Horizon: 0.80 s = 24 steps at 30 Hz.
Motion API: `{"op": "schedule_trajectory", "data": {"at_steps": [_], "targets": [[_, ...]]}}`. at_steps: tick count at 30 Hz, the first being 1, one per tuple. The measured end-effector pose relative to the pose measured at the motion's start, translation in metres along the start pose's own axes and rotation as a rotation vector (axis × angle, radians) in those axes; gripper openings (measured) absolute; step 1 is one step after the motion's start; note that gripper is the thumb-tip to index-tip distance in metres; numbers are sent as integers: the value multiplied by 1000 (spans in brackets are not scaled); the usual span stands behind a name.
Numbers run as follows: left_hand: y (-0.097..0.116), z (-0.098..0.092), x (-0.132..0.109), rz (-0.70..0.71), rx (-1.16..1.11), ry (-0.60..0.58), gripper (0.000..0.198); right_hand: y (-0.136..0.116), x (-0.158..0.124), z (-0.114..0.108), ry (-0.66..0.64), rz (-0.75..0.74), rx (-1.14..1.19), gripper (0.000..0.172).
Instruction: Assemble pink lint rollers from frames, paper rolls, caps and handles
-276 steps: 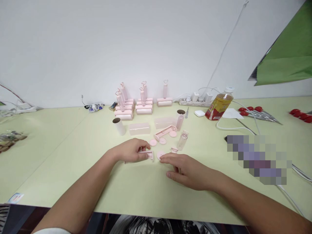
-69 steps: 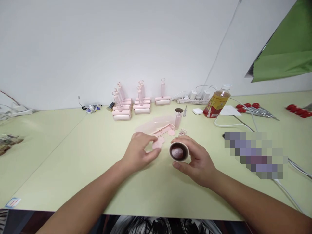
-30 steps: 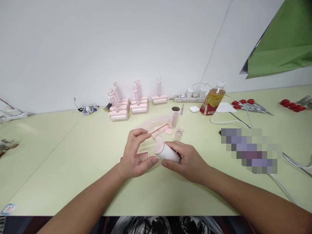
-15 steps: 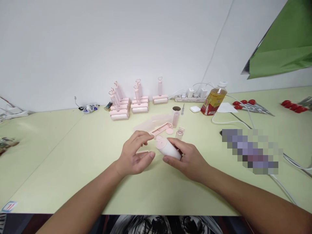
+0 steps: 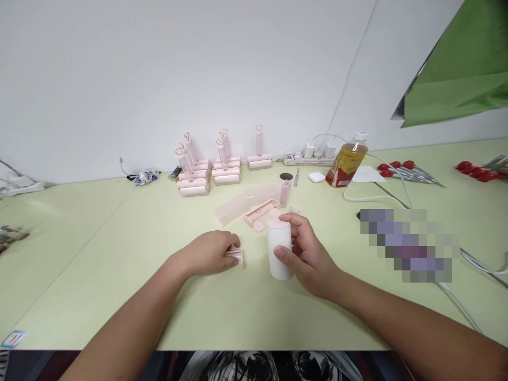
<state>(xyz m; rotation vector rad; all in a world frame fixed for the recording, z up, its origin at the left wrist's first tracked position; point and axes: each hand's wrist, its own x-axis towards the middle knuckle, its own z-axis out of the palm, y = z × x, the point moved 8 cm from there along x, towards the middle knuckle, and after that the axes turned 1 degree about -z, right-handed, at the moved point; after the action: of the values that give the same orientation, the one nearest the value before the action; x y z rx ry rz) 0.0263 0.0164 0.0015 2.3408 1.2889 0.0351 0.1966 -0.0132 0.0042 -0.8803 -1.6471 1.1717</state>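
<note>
My right hand [image 5: 305,254] is wrapped round a white paper roll [image 5: 279,248] with a pink cap on its top end, held upright just above the table. My left hand [image 5: 208,254] rests on the table with its fingers closed over a pink plastic frame piece [image 5: 235,256]. Behind both hands lie a second pink frame [image 5: 262,210], pink round caps [image 5: 259,226] and a frosted pink cover [image 5: 238,207]. A roll with a brown core [image 5: 285,188] stands upright further back.
Several finished pink rollers with heart handles [image 5: 222,164] are stacked by the wall. A power strip [image 5: 309,156], an amber bottle [image 5: 346,162], white cables [image 5: 369,198] and red-handled tools [image 5: 408,174] fill the right side. Green cloth [image 5: 460,74] hangs at the upper right.
My right hand has turned the capped roll from lying sideways to standing upright. My left hand left the roll's cap end, dropped to the table and closed on the pink frame piece.
</note>
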Motion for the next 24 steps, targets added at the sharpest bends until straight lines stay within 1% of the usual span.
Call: {"op": "schedule_trajectory", "data": {"at_steps": [3, 5, 7, 9, 11, 13, 16, 18, 20, 22, 24], "targets": [[-2, 5, 0, -55, -109, -36, 10, 2, 3, -4, 62, 38, 52, 48], [-1, 3, -1, -78, -198, -31, 9, 2, 4, -6, 93, 63, 63, 47], [0, -3, -2, -105, -332, 24, 10, 1, 4, -7, 97, 94, 88, 45], [4, -9, -3, -113, -517, 81, 20, 2, 4, -4, 68, 139, 146, 46], [8, -8, -1, -102, -695, 108, 28, 4, 2, 1, 26, 192, 230, 50], [10, -4, 3, -99, -854, 140, 26, 7, 0, 6, 9, 245, 318, 53], [6, 4, 7, -140, -1055, 259, 19, 12, -3, 13, 22, 313, 444, 52], [5, 7, 8, -147, -1116, 345, 21, 14, -4, 17, 40, 344, 512, 52], [10, 9, 6, -129, -1128, 395, 24, 17, -5, 19, 68, 367, 550, 53], [17, 9, 5, -99, -1128, 407, 30, 19, -5, 19, 87, 382, 556, 54], [23, 9, 4, -72, -1125, 405, 37, 19, -5, 20, 79, 376, 550, 55]]}}
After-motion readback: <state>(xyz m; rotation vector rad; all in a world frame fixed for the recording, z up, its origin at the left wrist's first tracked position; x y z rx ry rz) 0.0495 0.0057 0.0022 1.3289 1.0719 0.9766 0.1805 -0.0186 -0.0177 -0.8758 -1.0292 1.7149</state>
